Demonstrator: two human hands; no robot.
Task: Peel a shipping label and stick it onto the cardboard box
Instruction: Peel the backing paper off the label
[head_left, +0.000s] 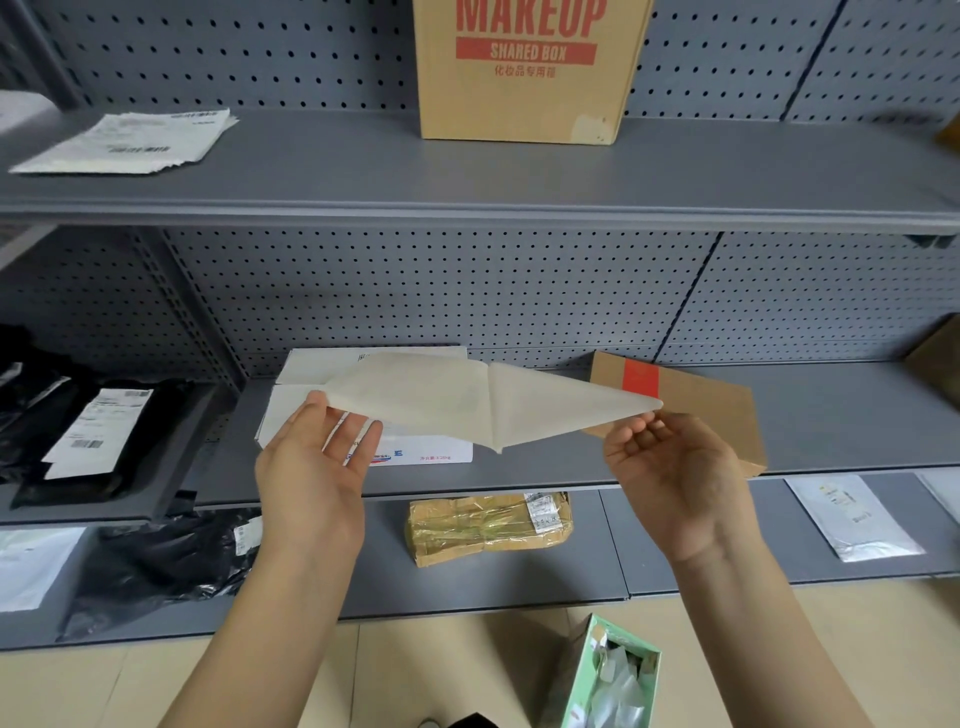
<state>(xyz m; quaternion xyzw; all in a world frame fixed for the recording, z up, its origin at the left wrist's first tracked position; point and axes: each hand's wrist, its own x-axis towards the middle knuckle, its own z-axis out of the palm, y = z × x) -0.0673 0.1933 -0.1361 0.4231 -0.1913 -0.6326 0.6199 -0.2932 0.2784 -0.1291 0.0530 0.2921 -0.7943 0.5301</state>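
label: pale, thin creased paper sheet (467, 400), limp, held above flat brown cardboard box (691, 395)
left hand (311, 462): pinching left corner
right hand (675, 467): pinching right tip
handling: light, floppy; hold corners

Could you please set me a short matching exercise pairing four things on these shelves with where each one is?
Things:
1. Makeup box
2. Label sheet
3. Taped parcel
4. Stack of papers

Places:
A. Bottom shelf, centre
B. Top shelf, left
C. Held between the left hand and right hand
D. Top shelf, centre

Pairs: 1-D, 2-C, 3-A, 4-B
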